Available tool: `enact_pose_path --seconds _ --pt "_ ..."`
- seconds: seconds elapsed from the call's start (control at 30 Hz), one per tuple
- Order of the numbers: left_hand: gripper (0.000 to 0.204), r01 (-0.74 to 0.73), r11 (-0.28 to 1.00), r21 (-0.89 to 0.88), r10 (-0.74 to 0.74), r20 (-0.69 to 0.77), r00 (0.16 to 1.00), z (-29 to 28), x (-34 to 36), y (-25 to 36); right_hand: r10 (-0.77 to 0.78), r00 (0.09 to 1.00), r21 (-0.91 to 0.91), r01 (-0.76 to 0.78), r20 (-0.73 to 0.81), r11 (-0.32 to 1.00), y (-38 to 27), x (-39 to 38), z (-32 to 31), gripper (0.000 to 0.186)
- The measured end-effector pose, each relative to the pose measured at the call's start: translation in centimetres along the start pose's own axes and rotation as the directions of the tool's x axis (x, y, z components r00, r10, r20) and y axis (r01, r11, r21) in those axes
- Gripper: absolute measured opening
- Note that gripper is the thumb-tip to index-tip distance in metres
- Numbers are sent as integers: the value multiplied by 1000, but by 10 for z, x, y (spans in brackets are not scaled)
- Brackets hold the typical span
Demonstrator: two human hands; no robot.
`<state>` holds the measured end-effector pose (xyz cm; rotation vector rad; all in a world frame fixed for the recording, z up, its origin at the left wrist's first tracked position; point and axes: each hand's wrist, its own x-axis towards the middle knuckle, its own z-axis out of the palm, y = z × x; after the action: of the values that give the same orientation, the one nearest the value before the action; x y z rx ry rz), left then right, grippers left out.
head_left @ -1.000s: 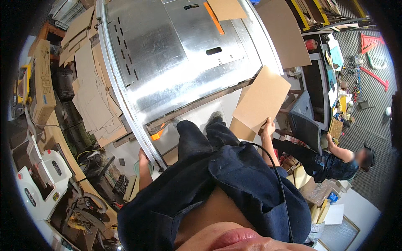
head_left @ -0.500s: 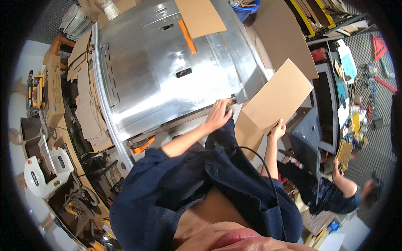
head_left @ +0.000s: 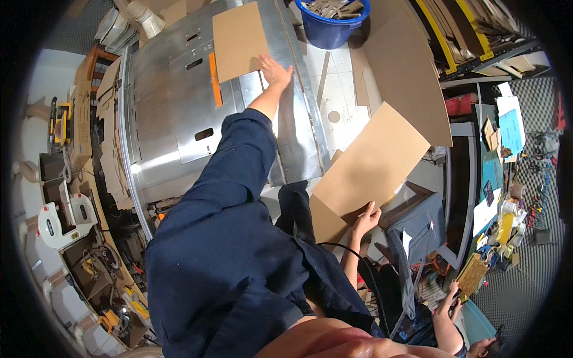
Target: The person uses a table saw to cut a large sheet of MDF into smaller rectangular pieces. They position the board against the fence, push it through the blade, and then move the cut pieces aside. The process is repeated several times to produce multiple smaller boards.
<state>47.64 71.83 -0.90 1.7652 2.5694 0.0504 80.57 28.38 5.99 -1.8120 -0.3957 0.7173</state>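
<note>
My left hand (head_left: 276, 71) reaches far over the metal table (head_left: 161, 113), its fingers spread. Its fingertips are at the right edge of a flat brown board sheet (head_left: 239, 39) lying there; whether they press on it I cannot tell. An orange strip (head_left: 215, 80) lies along that sheet's left side. Down at the right, my right hand (head_left: 365, 219) grips a second brown board sheet (head_left: 373, 161) by its near edge, thumb on top and the other fingers mostly hidden underneath. This sheet is held tilted, off the table's right side, above another brown piece (head_left: 325, 221).
A blue tub (head_left: 332, 27) of scraps stands beyond the table. A large brown panel (head_left: 409, 71) leans at the right, near a dark grey fabric-covered thing (head_left: 418, 227). Another person's hand (head_left: 447, 301) holds a brown block at lower right. Machines line the left wall.
My left hand has gone from the table's near edge out to the sheet lying on it. My right hand keeps its hold on the other sheet. The whole view has shifted.
</note>
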Motion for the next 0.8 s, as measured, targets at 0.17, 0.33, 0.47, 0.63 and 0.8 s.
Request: enact_pose_path --seconds 0.17,0.33,0.47,0.63,0.8 --pt "110 16 995 -101 -10 63 998 -5 0 21 -17 1000 30 17 0 999 -5 24 9 28" --pt "105 -158 949 -275 148 -56 987 -7 -49 29 -24 998 -3 25 52 1000 -6 41 7 28" --pt "95 -389 856 -340 402 -35 915 -22 -161 45 -84 994 -71 89 66 994 -9 62 12 30" --pt "72 -401 834 -379 482 146 864 -56 -315 -20 -50 967 -122 83 250 989 -12 67 44 32" --pt "63 -57 797 -601 337 365 868 -79 -329 -55 -64 957 -97 95 282 991 25 54 73 31"
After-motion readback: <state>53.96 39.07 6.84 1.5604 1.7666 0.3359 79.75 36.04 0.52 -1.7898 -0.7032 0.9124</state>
